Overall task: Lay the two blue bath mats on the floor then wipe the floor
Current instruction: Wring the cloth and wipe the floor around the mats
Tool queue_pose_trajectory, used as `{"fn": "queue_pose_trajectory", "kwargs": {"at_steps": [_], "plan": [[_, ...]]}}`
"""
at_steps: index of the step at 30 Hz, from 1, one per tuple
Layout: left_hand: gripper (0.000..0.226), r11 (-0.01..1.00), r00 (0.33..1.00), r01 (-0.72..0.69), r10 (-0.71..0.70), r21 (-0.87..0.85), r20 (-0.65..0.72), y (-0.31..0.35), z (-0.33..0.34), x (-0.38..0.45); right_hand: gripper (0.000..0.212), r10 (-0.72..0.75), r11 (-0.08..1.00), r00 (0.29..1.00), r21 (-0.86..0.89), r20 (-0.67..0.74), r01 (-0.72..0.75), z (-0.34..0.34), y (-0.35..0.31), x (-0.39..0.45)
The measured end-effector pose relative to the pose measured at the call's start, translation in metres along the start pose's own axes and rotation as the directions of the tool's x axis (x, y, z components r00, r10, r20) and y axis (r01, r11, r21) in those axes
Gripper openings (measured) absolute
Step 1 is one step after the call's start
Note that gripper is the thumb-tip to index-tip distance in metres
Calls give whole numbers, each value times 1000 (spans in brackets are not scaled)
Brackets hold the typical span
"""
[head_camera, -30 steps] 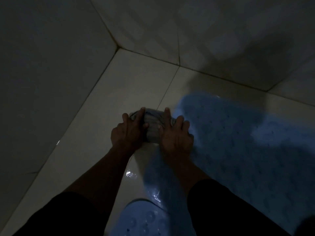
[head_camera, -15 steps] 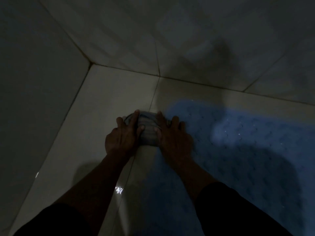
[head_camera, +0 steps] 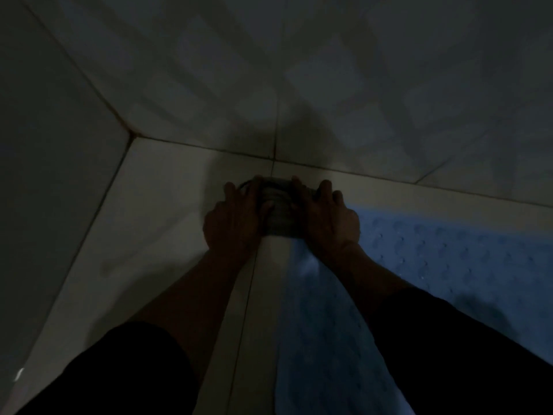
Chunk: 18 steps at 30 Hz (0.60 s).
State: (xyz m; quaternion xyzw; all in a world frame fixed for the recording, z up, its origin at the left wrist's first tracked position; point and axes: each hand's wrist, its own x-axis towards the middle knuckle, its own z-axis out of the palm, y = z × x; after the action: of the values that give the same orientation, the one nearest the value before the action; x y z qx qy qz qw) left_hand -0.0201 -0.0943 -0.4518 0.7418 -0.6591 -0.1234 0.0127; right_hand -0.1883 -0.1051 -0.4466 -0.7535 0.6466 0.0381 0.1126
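Observation:
The light is dim. A bunched grey cloth (head_camera: 278, 214) lies on the pale tiled floor (head_camera: 167, 205), close to the foot of the far wall. My left hand (head_camera: 232, 223) presses on the cloth's left side with its fingers spread forward. My right hand (head_camera: 327, 220) presses on its right side in the same way. A blue bath mat (head_camera: 449, 259) with raised dots lies flat on the floor to the right, and its left edge runs under my right forearm. Only one mat is plainly visible.
A tiled wall (head_camera: 329, 85) rises just beyond the cloth. Another wall (head_camera: 45, 175) closes the left side, and the two meet in a corner (head_camera: 131, 136). My dark sleeves fill the bottom of the view.
Both hands have slid the cloth forward across the floor toward the far wall. The view has followed, and the wall's foot now lies just past my fingertips.

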Motion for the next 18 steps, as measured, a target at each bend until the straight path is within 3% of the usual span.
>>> {"fn": "queue_pose_trajectory", "kwargs": {"at_steps": [2, 5, 10, 18], "plan": [[63, 1000, 1000, -6, 6, 14, -19, -1, 4, 7, 77, -14, 1000, 1000, -11, -9, 14, -3, -1, 2], [65, 999, 997, -23, 26, 43, -72, 0, 6, 13, 62, 38, 999, 998, -5, -51, -38, -2, -5, 5], [50, 997, 995, -37, 43, 70, -88, -5, 19, 21, 60, 200, 979, 979, -49, 46, -197, 2, -17, 7], [55, 993, 969, -113, 118, 33, -218, -13, 13, 35, 60, 25, 996, 999, -81, -39, -28, -8, -5, 26]]}}
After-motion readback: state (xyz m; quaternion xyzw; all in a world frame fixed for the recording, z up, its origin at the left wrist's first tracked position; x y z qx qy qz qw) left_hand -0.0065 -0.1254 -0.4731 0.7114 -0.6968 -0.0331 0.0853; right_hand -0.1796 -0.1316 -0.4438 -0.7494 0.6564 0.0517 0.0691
